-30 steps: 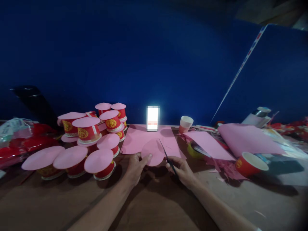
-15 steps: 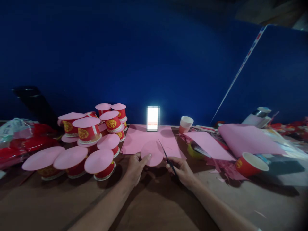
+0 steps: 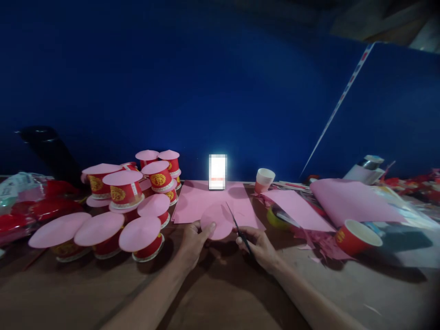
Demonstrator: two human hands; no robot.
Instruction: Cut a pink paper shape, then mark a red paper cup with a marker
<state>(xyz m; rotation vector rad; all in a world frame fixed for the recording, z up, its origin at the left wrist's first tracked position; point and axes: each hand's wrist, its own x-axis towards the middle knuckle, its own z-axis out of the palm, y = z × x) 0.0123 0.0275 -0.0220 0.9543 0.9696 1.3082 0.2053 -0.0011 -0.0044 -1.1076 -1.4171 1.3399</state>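
Between thumb and fingers, my left hand (image 3: pixel 195 238) pinches the left edge of a round pink paper disc (image 3: pixel 217 223). My right hand (image 3: pixel 258 245) is closed around black-handled scissors (image 3: pixel 242 236), whose blades point up and to the left beside the disc's right edge. Behind the disc lies a stack of pink paper sheets (image 3: pixel 195 199) on the brown table (image 3: pixel 220 302). To the left stand several red paper cups with gold print and pink cone-shaped paper tops, the nearest top (image 3: pixel 140 233) closest to my left hand.
A lit phone (image 3: pixel 217 172) stands against the blue partition (image 3: pixel 220 82). On the right are a white-and-red cup (image 3: pixel 264 178), a red paper cup (image 3: pixel 359 237), a curled pink sheet (image 3: pixel 350 199) and pink scraps (image 3: pixel 330 245). Red plastic-wrapped packs (image 3: pixel 51 206) lie far left.
The whole view has shifted slightly, with things sitting a little lower in it. My hands, the disc and the scissors keep nearly the same arrangement.
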